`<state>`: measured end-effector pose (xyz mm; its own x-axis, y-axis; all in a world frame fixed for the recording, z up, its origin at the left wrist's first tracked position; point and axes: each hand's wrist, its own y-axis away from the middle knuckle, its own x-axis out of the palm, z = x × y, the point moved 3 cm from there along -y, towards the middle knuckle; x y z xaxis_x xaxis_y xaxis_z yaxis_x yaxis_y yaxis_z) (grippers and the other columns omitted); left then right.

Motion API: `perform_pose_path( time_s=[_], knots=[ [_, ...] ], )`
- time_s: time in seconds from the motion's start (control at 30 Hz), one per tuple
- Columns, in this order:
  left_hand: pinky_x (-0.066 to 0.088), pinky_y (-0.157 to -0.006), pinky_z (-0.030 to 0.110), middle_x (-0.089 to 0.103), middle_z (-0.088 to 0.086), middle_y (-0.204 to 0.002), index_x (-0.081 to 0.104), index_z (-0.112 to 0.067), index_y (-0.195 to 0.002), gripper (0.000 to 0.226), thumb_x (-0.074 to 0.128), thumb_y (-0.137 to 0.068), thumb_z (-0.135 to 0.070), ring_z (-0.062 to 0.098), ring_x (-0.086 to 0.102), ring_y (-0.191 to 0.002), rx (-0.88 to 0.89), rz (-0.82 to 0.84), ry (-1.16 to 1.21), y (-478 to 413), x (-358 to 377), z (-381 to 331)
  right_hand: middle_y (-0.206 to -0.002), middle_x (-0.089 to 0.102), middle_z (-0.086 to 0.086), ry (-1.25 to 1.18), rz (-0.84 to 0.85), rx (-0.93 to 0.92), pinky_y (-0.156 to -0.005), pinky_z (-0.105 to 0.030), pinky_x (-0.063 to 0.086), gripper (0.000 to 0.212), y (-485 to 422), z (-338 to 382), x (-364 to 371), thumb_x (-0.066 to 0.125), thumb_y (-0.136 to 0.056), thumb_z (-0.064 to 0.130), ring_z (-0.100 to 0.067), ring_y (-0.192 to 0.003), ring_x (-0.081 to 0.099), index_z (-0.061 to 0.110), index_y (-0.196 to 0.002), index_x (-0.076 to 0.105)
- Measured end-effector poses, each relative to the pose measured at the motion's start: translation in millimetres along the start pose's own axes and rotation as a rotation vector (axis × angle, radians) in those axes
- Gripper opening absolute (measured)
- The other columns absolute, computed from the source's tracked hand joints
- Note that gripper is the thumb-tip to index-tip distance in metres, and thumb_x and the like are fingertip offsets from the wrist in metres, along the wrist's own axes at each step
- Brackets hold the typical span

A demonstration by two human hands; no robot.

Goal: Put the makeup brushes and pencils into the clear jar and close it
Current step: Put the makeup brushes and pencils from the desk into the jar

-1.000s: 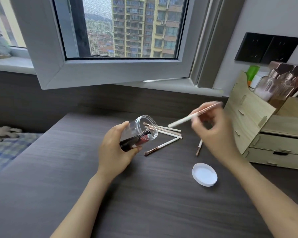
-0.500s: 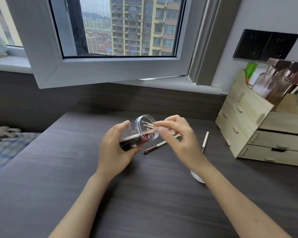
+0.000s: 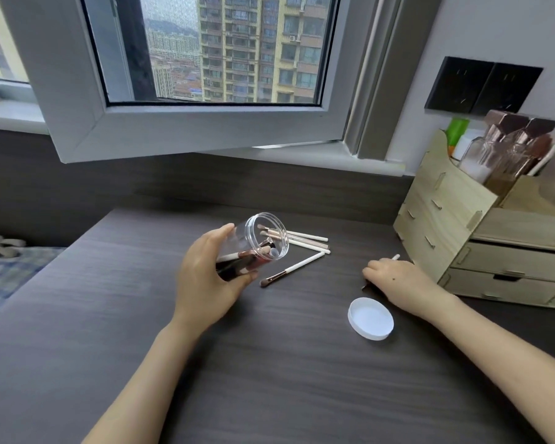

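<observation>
My left hand (image 3: 205, 277) holds the clear jar (image 3: 257, 245) tilted above the dark desk, its open mouth facing up and right, with several brushes inside. Behind the jar lie a few white-handled brushes (image 3: 308, 240), and one more brush (image 3: 292, 269) lies just right of the jar. My right hand (image 3: 394, 277) rests palm down on a white-handled brush (image 3: 395, 257) near the wooden organiser; only that brush's white end and dark tip show. The white lid (image 3: 370, 318) lies upside down on the desk below my right hand.
A wooden drawer organiser (image 3: 455, 225) with bottles stands at the right edge of the desk (image 3: 269, 363). An open window sash (image 3: 180, 123) hangs over the back of the desk. A bed with a checked cover (image 3: 10, 277) is at the left.
My right hand put a brush into the jar, then moved right and down onto the brush beside the organiser. The jar stays tilted in my left hand.
</observation>
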<state>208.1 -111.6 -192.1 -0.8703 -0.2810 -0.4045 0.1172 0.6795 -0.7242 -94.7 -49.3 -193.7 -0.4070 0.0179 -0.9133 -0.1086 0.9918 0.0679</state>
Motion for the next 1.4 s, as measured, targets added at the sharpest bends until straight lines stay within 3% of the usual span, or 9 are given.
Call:
perform_pose_path(
  time_s=[0.13,0.33,0.43,0.63,0.77,0.9,1.07,1.17,1.4],
  knots=[
    [0.03,-0.091,0.009,0.052,-0.009,-0.113,0.054,-0.009,-0.121,0.079,0.09,-0.051,-0.016,0.01,0.048,-0.107,0.042,0.023,-0.022,1,1,0,-0.085,0.059,-0.008,-0.106,-0.374,-0.006,-0.058,-0.035,0.049,0.019,-4,1,-23,0.063,-0.079,0.003,-0.028,-0.079,0.063,0.012,-0.089,0.05],
    [0.032,-0.09,0.014,0.051,-0.009,-0.114,0.053,-0.01,-0.121,0.079,0.09,-0.052,-0.018,0.012,0.049,-0.107,0.068,0.021,-0.033,1,0,-2,-0.079,0.063,-0.007,-1.537,-1.105,0.216,-0.07,-0.028,0.057,0.034,31,21,-112,0.051,-0.085,-0.011,-0.021,-0.066,0.064,0.022,-0.089,0.045],
    [0.037,-0.089,0.02,0.051,-0.009,-0.115,0.053,-0.011,-0.121,0.079,0.09,-0.052,-0.019,0.012,0.049,-0.107,0.059,0.019,-0.03,1,-1,-3,-0.077,0.064,-0.009,-1.751,-1.185,0.068,-0.066,-0.029,0.058,0.038,36,50,-139,0.049,-0.087,-0.015,-0.018,-0.06,0.065,0.022,-0.091,0.04],
    [0.025,-0.09,0.004,0.05,-0.008,-0.114,0.053,-0.01,-0.12,0.08,0.09,-0.05,-0.018,0.013,0.047,-0.106,0.072,0.039,-0.042,3,-3,-6,-0.077,0.069,-0.009,-1.548,-0.938,0.07,-0.066,-0.037,0.058,0.004,3,96,-129,0.053,-0.09,0.008,-0.019,-0.068,0.068,0.008,-0.087,0.056],
    [0.025,-0.09,0.003,0.052,-0.006,-0.115,0.052,-0.01,-0.12,0.08,0.09,-0.051,-0.019,0.012,0.047,-0.106,0.064,0.037,-0.044,3,-5,-5,-0.073,0.067,0.005,-1.025,-0.941,0.062,-0.068,-0.021,0.041,0.022,-9,99,-120,0.056,-0.088,0.024,-0.01,-0.071,0.052,0.014,-0.08,0.073],
    [0.028,-0.089,0.008,0.06,0.005,-0.116,0.053,-0.011,-0.121,0.079,0.09,-0.051,-0.018,0.013,0.047,-0.107,0.014,0.025,-0.044,-1,-5,-2,-0.079,0.066,-0.001,-1.173,-0.903,0.068,-0.069,-0.026,0.042,0.033,-16,83,-104,0.046,-0.091,0.031,-0.018,-0.079,0.055,0.015,-0.088,0.074],
    [0.024,-0.089,0.001,0.055,-0.006,-0.115,0.053,-0.01,-0.121,0.077,0.089,-0.054,-0.019,0.011,0.047,-0.108,-0.045,-0.026,-0.027,-3,-6,1,-0.071,0.069,-0.005,-0.338,-0.668,-0.071,-0.057,-0.032,0.053,0.008,-51,98,-52,0.063,-0.072,0.011,-0.029,-0.065,0.061,0.012,-0.075,0.07],
    [0.022,-0.089,-0.001,0.055,-0.005,-0.114,0.053,-0.009,-0.121,0.077,0.089,-0.054,-0.019,0.011,0.047,-0.108,-0.043,-0.025,-0.033,-3,-6,0,-0.069,0.068,0.003,-0.064,-0.534,-0.273,-0.054,-0.025,0.047,0.026,-61,117,-36,0.046,-0.071,0.011,-0.021,-0.064,0.062,0.019,-0.078,0.069],
    [0.02,-0.088,-0.002,0.06,0.002,-0.115,0.053,-0.008,-0.121,0.077,0.089,-0.054,-0.02,0.01,0.046,-0.107,-0.051,-0.014,-0.052,-3,-7,0,-0.054,0.058,-0.002,-0.019,-0.719,-0.286,-0.046,-0.027,0.043,0.027,-59,115,-56,0.042,-0.079,0.016,-0.022,-0.05,0.056,0.016,-0.057,0.056]
  ],
)
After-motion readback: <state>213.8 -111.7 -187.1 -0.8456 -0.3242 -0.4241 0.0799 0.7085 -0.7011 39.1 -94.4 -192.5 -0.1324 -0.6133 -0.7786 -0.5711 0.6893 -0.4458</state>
